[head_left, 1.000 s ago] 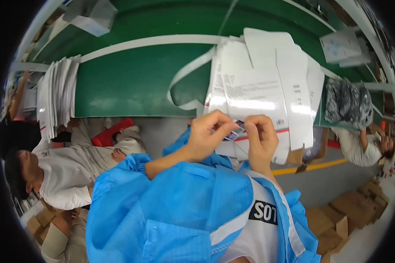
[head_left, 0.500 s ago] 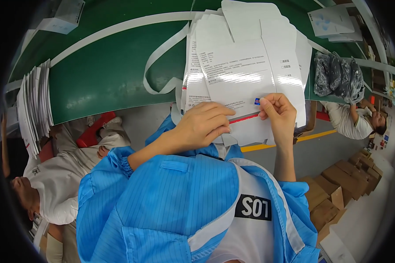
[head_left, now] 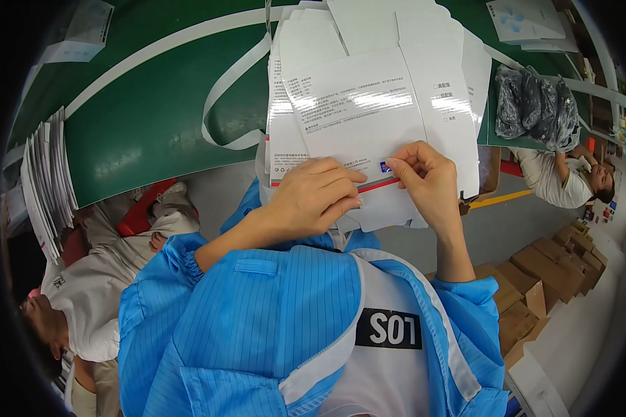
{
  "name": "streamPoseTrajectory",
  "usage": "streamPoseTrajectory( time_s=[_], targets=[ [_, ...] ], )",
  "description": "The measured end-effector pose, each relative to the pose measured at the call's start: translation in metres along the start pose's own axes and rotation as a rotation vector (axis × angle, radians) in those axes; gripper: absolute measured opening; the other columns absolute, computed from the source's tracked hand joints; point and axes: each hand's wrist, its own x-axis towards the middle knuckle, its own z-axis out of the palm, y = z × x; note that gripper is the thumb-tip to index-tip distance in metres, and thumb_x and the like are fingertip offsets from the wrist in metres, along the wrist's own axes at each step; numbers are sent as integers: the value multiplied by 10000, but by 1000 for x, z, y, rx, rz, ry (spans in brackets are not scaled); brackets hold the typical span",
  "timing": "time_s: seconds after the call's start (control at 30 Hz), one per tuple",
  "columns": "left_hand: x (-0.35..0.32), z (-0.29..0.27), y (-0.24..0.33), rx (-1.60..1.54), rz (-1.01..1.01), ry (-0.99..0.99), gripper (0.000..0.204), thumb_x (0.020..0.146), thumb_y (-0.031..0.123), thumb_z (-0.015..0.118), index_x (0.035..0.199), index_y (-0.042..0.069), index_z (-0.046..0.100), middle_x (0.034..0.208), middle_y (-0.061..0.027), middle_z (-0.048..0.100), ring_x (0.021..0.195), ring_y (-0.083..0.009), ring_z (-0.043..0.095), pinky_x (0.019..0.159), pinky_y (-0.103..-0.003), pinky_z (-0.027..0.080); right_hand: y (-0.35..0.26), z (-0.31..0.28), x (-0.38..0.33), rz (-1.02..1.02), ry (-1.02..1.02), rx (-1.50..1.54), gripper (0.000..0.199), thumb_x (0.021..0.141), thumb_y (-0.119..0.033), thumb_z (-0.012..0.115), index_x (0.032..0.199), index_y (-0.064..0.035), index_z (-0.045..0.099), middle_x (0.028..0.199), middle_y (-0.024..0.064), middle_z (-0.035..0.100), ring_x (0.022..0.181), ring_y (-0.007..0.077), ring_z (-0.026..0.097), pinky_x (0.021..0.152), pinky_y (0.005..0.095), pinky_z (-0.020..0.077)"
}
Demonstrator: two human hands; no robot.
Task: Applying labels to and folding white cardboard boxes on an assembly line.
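A flattened white printed box (head_left: 355,104) lies uppermost on a fanned pile at the near edge of the green table. My left hand (head_left: 309,194) rests across its lower left part, fingers stretched out and lying on the card, holding nothing that shows. At the lower middle of the box, my right hand (head_left: 431,184) pinches a small blue sticker (head_left: 384,167) between thumb and forefinger. The sticker is at the printed face, just above the red stripe (head_left: 381,185); whether it is fully pressed down I cannot tell.
A white strap (head_left: 212,115) loops left of the pile. More flat boxes (head_left: 45,181) are stacked at the far left. Black plastic-wrapped items (head_left: 535,108) lie at the right. Co-workers sit on both sides; brown cartons (head_left: 549,271) stand on the floor at right.
The sticker has come down a little toward the red stripe, moving with my right hand. My left hand stays on the box. The whole view has shifted slightly.
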Motion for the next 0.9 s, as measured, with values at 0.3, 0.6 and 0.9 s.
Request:
streamPoseTrajectory(
  time_s=[0.3, 0.6, 0.9],
  targets=[
    [2, 5, 0, 0, 5, 28, 122, 751, 127, 708, 776, 65, 606, 1016, -47, 681, 781, -210, 599, 693, -319, 483, 2, 4, -1, -45, 23, -80, 84, 849, -67, 676, 829, 5, 637, 655, 8, 592, 588, 49, 526, 523, 194, 455],
    [3, 7, 1, -4, -6, 16, 130, 737, 120, 718, 778, 65, 607, 1042, -56, 683, 774, -207, 599, 692, -310, 479, 3, 4, 1, -48, 39, -113, 94, 847, -75, 677, 830, 7, 637, 660, 15, 598, 585, 54, 528, 519, 199, 458],
    [5, 8, 1, 13, 18, -4, 127, 747, 140, 710, 779, 65, 613, 1145, -56, 659, 780, -198, 568, 691, -306, 472, 2, 5, 1, -44, 29, -124, 90, 844, -72, 678, 830, 8, 639, 668, 26, 609, 587, 60, 539, 516, 202, 463]
  ],
)
